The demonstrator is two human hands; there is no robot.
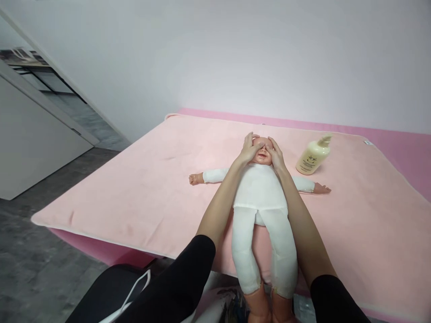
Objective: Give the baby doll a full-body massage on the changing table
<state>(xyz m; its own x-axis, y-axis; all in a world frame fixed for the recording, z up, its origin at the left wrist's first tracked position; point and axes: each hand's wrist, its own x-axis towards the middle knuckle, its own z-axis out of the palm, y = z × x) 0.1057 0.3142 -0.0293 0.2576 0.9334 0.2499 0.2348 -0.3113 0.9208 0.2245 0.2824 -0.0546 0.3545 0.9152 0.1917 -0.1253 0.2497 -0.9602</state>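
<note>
A baby doll point(261, 186) with a white cloth body lies on its back, arms spread out to the sides. My left hand point(249, 149) cups one side of its head, with the thumb laid across the face by the eye. On the other side my right hand point(276, 154) curves round the head in the same way, its thumb beside the nose. Both thumbs cover the doll's eyes, while its mouth and forehead show between my hands. The doll's legs reach over the near edge of the pink mat point(151, 179).
A pump bottle point(311, 157) of pale yellow lotion stands on the mat, right of the doll's head. Behind the pink table point(397, 148) rises a white wall point(269, 58). A black chair-like shape point(111, 287) is at the lower left, beside the grey floor point(30, 260).
</note>
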